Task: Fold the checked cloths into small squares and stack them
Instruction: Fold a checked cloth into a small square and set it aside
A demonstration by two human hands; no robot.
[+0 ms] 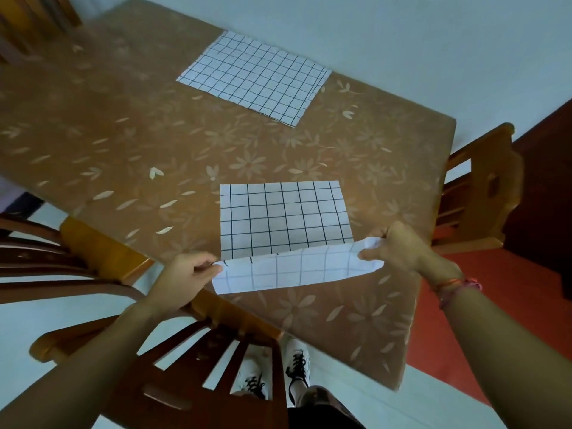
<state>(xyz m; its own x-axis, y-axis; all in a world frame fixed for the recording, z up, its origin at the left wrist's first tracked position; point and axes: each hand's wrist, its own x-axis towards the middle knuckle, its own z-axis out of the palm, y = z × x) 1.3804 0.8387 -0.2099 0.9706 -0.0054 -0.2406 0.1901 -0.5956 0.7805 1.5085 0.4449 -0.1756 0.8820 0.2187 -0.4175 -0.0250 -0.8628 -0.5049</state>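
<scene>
White cloth pinched by left hand, right hand.

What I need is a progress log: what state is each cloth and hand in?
near cloth, near edge lifted, underside showing, rest flat on the table
far cloth, lying flat, untouched
left hand, pinching the near cloth's left corner
right hand, pinching its right corner

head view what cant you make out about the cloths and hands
- Head view: pinched corners of the near cloth, covered by the left hand and right hand.
- Head view: far cloth, single or folded; flat, too distant.
- Head view: table, left end cut off by the frame edge.
</scene>
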